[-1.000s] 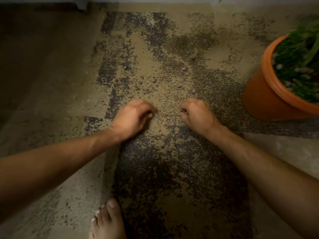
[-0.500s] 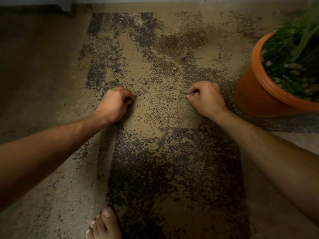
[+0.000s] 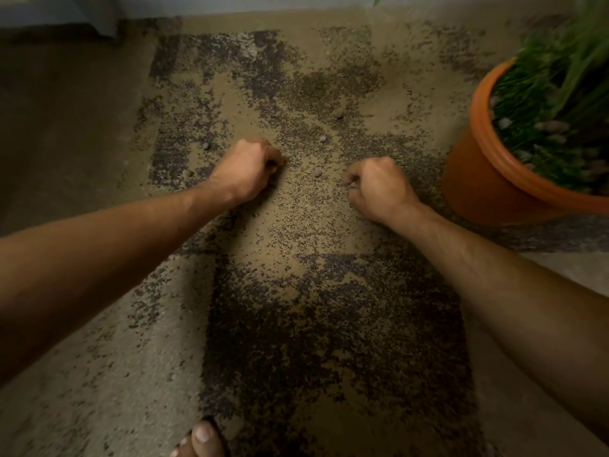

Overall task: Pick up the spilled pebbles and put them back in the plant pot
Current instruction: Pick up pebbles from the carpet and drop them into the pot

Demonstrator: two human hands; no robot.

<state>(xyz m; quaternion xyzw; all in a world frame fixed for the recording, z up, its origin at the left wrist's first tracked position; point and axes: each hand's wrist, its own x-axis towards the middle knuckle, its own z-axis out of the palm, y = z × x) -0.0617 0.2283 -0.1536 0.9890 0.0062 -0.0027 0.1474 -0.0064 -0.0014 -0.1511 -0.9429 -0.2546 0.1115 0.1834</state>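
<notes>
Down at the floor's right edge stands the plant pot (image 3: 478,179), an orange one with a thick rolled rim, cut off by the picture's side. It is full of long green grass-like leaves (image 3: 553,80), and among their bases lie a few pale pebbles (image 3: 557,126), blurred but plain enough to make out.

Out on the floor (image 3: 99,357) the spilled pebbles are scattered across the far middle, well apart from one another: one pebble (image 3: 339,114) farthest out, another (image 3: 322,138) nearer, a third (image 3: 317,173) lying between the two hands, and two more (image 3: 205,146) off to the left of the left hand, the nearer one (image 3: 189,173) close to the wrist.

The left hand (image 3: 245,171) is knuckles-up on the floor, fingers curled tightly under; what it has inside, if anything, I cannot tell. The right hand (image 3: 379,186) is curled the same way near the pot, its fingertips (image 3: 351,179) pinched together on a small pale pebble (image 3: 353,184) at floor level.

Rough and speckled, the floor is sandy tan in the middle with wide dark gritty patches around it and a greyer strip along the near left. A pale wall base (image 3: 82,14) runs along the far edge. Bare toes (image 3: 201,440) show at the near edge.
</notes>
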